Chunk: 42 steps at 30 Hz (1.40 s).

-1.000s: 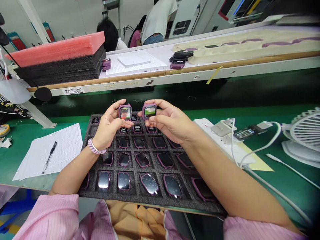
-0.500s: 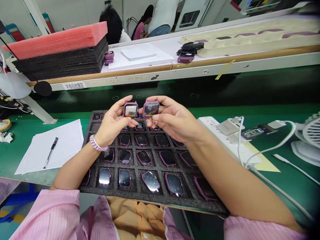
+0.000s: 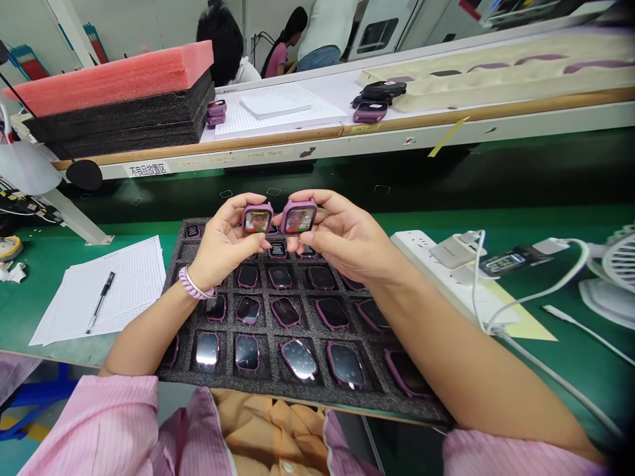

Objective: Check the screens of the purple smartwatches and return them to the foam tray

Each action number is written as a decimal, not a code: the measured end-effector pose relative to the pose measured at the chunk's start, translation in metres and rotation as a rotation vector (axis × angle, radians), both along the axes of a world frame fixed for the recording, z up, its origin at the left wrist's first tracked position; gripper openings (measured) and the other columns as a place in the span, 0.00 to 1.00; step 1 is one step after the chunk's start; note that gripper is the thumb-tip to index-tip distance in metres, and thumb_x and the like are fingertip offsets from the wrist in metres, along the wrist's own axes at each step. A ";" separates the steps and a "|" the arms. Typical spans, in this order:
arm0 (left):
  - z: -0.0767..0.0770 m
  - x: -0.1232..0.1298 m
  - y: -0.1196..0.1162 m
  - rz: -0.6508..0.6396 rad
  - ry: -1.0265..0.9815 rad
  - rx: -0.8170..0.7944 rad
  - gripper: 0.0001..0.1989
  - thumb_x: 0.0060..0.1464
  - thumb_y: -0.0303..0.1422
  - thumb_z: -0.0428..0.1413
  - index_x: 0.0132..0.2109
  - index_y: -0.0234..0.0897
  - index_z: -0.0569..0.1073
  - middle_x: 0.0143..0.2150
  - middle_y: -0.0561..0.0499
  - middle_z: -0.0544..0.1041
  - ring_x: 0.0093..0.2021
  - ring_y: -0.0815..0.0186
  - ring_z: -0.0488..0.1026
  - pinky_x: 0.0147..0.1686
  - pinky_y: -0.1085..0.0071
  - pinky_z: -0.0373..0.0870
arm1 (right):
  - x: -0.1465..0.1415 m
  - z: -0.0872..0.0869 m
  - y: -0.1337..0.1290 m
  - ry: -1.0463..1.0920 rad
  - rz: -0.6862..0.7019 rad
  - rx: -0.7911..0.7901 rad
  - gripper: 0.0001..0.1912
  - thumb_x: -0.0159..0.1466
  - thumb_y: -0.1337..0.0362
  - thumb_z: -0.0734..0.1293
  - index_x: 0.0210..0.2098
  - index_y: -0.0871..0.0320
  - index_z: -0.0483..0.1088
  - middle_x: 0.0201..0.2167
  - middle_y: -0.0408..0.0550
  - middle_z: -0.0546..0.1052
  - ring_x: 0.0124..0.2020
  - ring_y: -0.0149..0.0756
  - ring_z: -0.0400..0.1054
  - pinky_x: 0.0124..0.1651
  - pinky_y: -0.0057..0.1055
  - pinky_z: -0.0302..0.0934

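Over the far part of a dark foam tray (image 3: 307,327), my left hand (image 3: 225,241) grips a purple-framed watch case (image 3: 257,219) between fingers and thumb, its lit screen facing me. Close beside it, my right hand (image 3: 342,231) pinches a second purple watch case (image 3: 299,217), also with a lit, coloured screen. The two watches are held side by side, with a small gap between them. Below them, the tray's square pockets hold several more purple-framed watches, such as one with a dark screen (image 3: 332,313).
Papers (image 3: 124,291) with a pen (image 3: 101,302) lie left. A power strip (image 3: 446,281), white cables and a small fan (image 3: 615,264) stand right. Above, a shelf (image 3: 317,142) carries red foam (image 3: 124,69), paper, watches and a pale tray (image 3: 496,73). People are beyond.
Both watches have tilted slightly in my fingers, and their screens show a different picture. My left thumb has moved onto the lower edge of its watch.
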<state>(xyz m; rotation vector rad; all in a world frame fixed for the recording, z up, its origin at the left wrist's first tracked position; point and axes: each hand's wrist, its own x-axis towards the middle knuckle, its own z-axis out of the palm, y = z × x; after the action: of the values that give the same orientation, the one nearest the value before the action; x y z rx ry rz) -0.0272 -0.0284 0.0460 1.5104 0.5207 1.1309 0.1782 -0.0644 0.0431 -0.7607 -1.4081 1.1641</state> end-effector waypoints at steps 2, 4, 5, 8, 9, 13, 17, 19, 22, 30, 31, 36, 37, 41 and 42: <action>0.000 0.000 0.000 0.013 -0.006 0.025 0.25 0.49 0.33 0.71 0.52 0.41 0.71 0.48 0.49 0.76 0.38 0.69 0.77 0.34 0.77 0.77 | 0.001 0.000 0.000 0.001 0.004 0.003 0.27 0.58 0.62 0.80 0.53 0.51 0.69 0.44 0.46 0.81 0.31 0.34 0.74 0.36 0.34 0.71; 0.000 0.000 0.001 0.020 0.005 0.034 0.24 0.50 0.34 0.71 0.52 0.40 0.72 0.47 0.50 0.76 0.37 0.70 0.76 0.33 0.77 0.76 | 0.002 0.000 0.001 -0.010 -0.001 0.002 0.27 0.58 0.60 0.80 0.53 0.51 0.69 0.44 0.46 0.81 0.31 0.35 0.75 0.36 0.35 0.72; 0.000 0.000 0.001 0.022 0.013 0.037 0.24 0.50 0.35 0.71 0.52 0.40 0.72 0.47 0.50 0.76 0.36 0.70 0.76 0.33 0.77 0.76 | 0.002 0.000 0.001 -0.018 -0.006 0.000 0.27 0.58 0.58 0.80 0.53 0.51 0.69 0.44 0.47 0.81 0.32 0.36 0.75 0.37 0.35 0.72; -0.001 -0.001 0.001 0.015 0.034 0.035 0.24 0.52 0.37 0.70 0.53 0.41 0.71 0.47 0.50 0.77 0.33 0.72 0.75 0.32 0.76 0.76 | 0.002 0.000 0.000 -0.032 -0.016 -0.002 0.28 0.59 0.55 0.80 0.54 0.50 0.69 0.44 0.47 0.81 0.32 0.37 0.75 0.37 0.36 0.73; -0.001 -0.001 0.001 0.013 0.033 0.035 0.24 0.52 0.37 0.70 0.53 0.41 0.71 0.47 0.49 0.77 0.33 0.72 0.75 0.33 0.76 0.76 | 0.002 0.000 0.000 -0.034 -0.016 0.000 0.27 0.59 0.55 0.80 0.54 0.50 0.69 0.43 0.47 0.81 0.32 0.37 0.76 0.37 0.36 0.73; -0.001 -0.001 0.001 0.001 0.007 0.031 0.26 0.49 0.31 0.69 0.54 0.41 0.71 0.51 0.48 0.76 0.38 0.70 0.77 0.37 0.75 0.78 | 0.002 -0.001 0.000 -0.027 0.001 0.008 0.25 0.58 0.63 0.78 0.52 0.51 0.70 0.36 0.43 0.79 0.32 0.38 0.76 0.36 0.35 0.72; 0.001 0.000 0.000 0.000 0.023 0.018 0.25 0.49 0.29 0.67 0.54 0.40 0.71 0.50 0.49 0.76 0.35 0.71 0.77 0.36 0.75 0.78 | 0.002 -0.001 0.001 -0.013 0.021 -0.022 0.25 0.57 0.66 0.76 0.52 0.51 0.70 0.38 0.43 0.79 0.31 0.37 0.76 0.37 0.36 0.71; 0.001 -0.001 0.000 0.004 0.046 0.012 0.25 0.50 0.31 0.68 0.54 0.40 0.70 0.50 0.49 0.77 0.33 0.72 0.77 0.35 0.75 0.78 | 0.003 -0.001 0.002 -0.019 0.020 -0.030 0.25 0.57 0.65 0.77 0.52 0.51 0.70 0.37 0.43 0.79 0.32 0.38 0.76 0.37 0.37 0.72; 0.001 -0.001 0.000 0.010 0.062 0.006 0.24 0.51 0.34 0.68 0.53 0.40 0.70 0.47 0.50 0.78 0.30 0.72 0.77 0.32 0.75 0.77 | 0.003 -0.001 0.002 -0.018 0.020 -0.030 0.25 0.58 0.62 0.78 0.53 0.52 0.71 0.35 0.43 0.78 0.31 0.39 0.76 0.36 0.37 0.72; 0.000 -0.002 0.002 0.042 0.052 0.020 0.22 0.53 0.39 0.70 0.50 0.39 0.72 0.44 0.51 0.78 0.26 0.74 0.76 0.27 0.77 0.75 | 0.001 0.000 0.000 0.007 0.032 -0.049 0.25 0.60 0.55 0.81 0.52 0.53 0.72 0.35 0.43 0.79 0.28 0.36 0.75 0.32 0.34 0.72; 0.000 -0.002 0.002 0.037 0.049 0.018 0.23 0.52 0.39 0.71 0.50 0.39 0.72 0.44 0.51 0.79 0.27 0.73 0.76 0.27 0.77 0.76 | 0.001 0.000 0.000 0.014 0.031 -0.045 0.25 0.60 0.56 0.81 0.52 0.53 0.73 0.34 0.42 0.79 0.28 0.35 0.75 0.32 0.33 0.72; 0.000 -0.003 0.001 0.018 0.054 -0.016 0.26 0.53 0.38 0.70 0.55 0.40 0.71 0.47 0.49 0.80 0.30 0.70 0.80 0.32 0.75 0.79 | 0.001 0.000 0.001 0.039 0.027 -0.019 0.24 0.57 0.62 0.81 0.50 0.53 0.73 0.32 0.41 0.79 0.28 0.35 0.76 0.31 0.31 0.71; 0.000 -0.003 0.001 0.010 0.060 -0.023 0.26 0.53 0.38 0.69 0.56 0.40 0.71 0.47 0.49 0.80 0.30 0.70 0.80 0.32 0.75 0.80 | 0.001 0.000 0.001 0.043 0.031 -0.017 0.23 0.58 0.62 0.81 0.50 0.53 0.73 0.32 0.40 0.79 0.28 0.34 0.75 0.31 0.31 0.71; -0.001 -0.003 0.000 -0.004 0.056 -0.034 0.22 0.56 0.38 0.67 0.55 0.39 0.72 0.47 0.50 0.80 0.29 0.70 0.81 0.31 0.75 0.81 | 0.001 -0.001 0.001 0.048 0.017 -0.038 0.22 0.59 0.58 0.81 0.48 0.54 0.73 0.33 0.42 0.80 0.25 0.33 0.74 0.28 0.30 0.69; -0.001 -0.003 0.001 -0.003 0.055 -0.033 0.22 0.56 0.38 0.66 0.55 0.39 0.72 0.47 0.50 0.80 0.29 0.70 0.81 0.31 0.75 0.81 | 0.001 -0.002 0.001 0.045 0.006 -0.044 0.22 0.59 0.57 0.81 0.48 0.54 0.73 0.34 0.42 0.81 0.25 0.32 0.74 0.27 0.30 0.69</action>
<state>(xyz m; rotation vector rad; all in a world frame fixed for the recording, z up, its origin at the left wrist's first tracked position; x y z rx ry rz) -0.0301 -0.0278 0.0446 1.5168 0.5720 1.0763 0.1794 -0.0631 0.0415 -0.7572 -1.3524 1.2133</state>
